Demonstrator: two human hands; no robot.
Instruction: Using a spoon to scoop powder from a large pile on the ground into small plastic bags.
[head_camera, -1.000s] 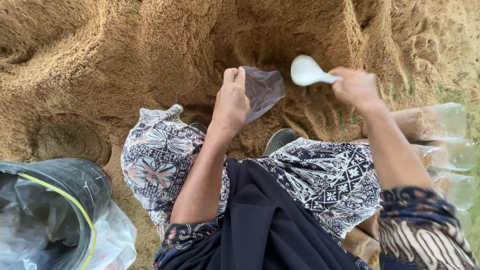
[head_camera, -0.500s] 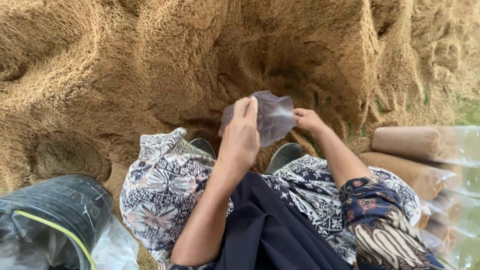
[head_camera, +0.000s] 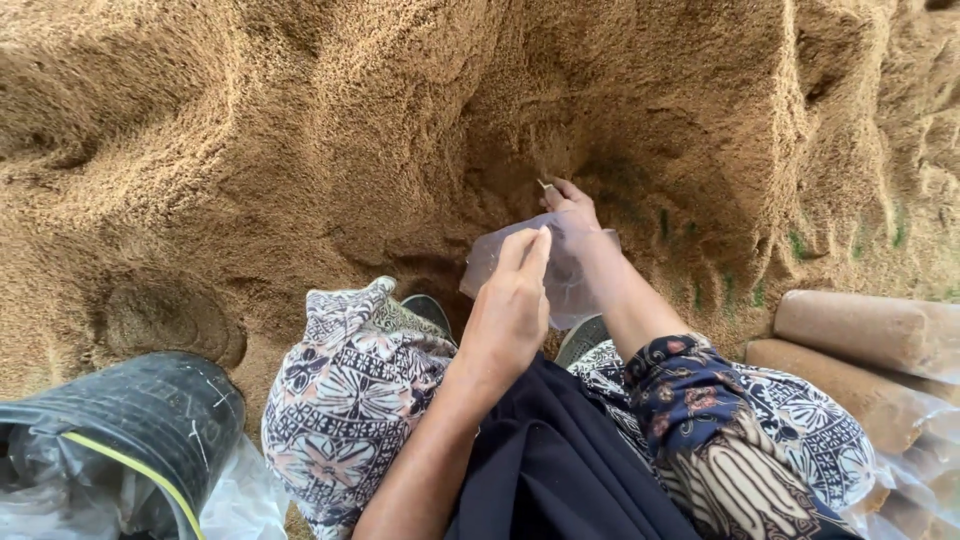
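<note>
Clear plastic bag (head_camera: 560, 275) in left hand (head_camera: 510, 310); right hand (head_camera: 570, 205) against sawdust (head_camera: 300, 130)

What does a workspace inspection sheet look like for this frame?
Surface: heap of loose brown sawdust, scooped hollow in front of the person.
Job's things: small clear bag, held over the hollow.
Clutter: black bucket with plastic at lower left; filled clear bags stacked at right.
Grippers: left hand pinches the bag's near edge; right hand is behind or inside the bag, fingers at the sawdust.
Cables: nothing seen.
Surroundings: patterned clothing over the knees; bits of green in the heap at right.
</note>
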